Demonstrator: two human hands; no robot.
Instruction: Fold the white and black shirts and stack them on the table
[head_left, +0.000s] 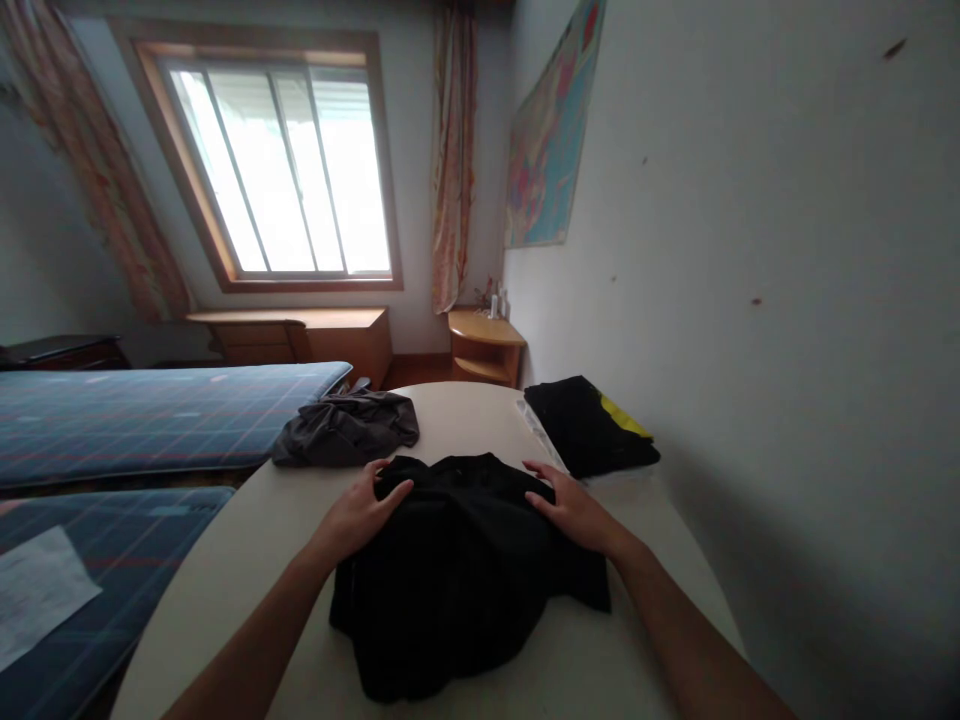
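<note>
A black short-sleeved shirt [457,570] lies rumpled on a pale round-edged table [465,415], its neckline side away from me and its lower part bunched towards me. At its upper left shoulder my left hand [364,510] holds the cloth, thumb on top and fingers round the far edge. My right hand [574,508] has the upper right shoulder in much the same way, with thumb and forefinger visible. The other fingers of both hands are mostly hidden.
Dark grey crumpled cloth [349,428] lies at the table's far left. Folded black clothing with a yellow part [589,425] sits on clear plastic at the far right, near the wall [787,330]. Blue plaid mattresses [172,415] are left; a paper sheet [41,590] lies on one.
</note>
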